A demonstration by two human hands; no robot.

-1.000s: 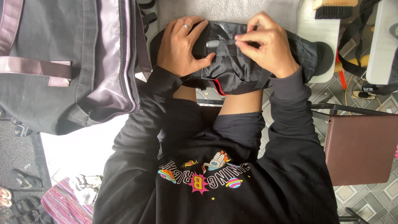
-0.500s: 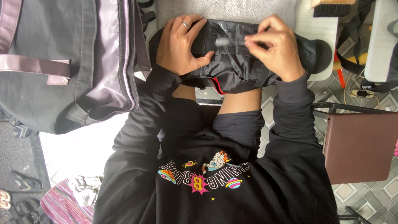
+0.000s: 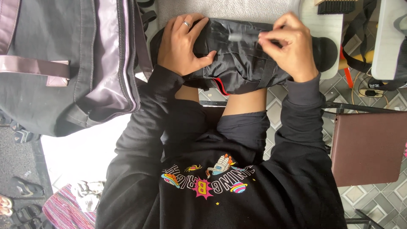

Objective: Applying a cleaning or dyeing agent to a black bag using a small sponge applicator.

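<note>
My left hand (image 3: 182,44) lies flat on the black bag (image 3: 237,63), fingers spread, pinning it across my lap against the table edge (image 3: 326,25). My right hand (image 3: 288,44) pinches a small grey piece (image 3: 241,37) — blurred — on the bag's top. A large grey bag (image 3: 63,63) sits just beside, at my left.

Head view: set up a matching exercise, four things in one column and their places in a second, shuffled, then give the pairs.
Things:
1. left hand
2. right hand
3. grey bag
4. brown chair seat

Places:
A. low at the picture's right edge, over the tiled floor
B. filling the upper left corner
C. flat on the left part of the black bag
D. fingertips pinching a small grey piece on top of the black bag

Pairs: 1-C, 2-D, 3-B, 4-A
</note>
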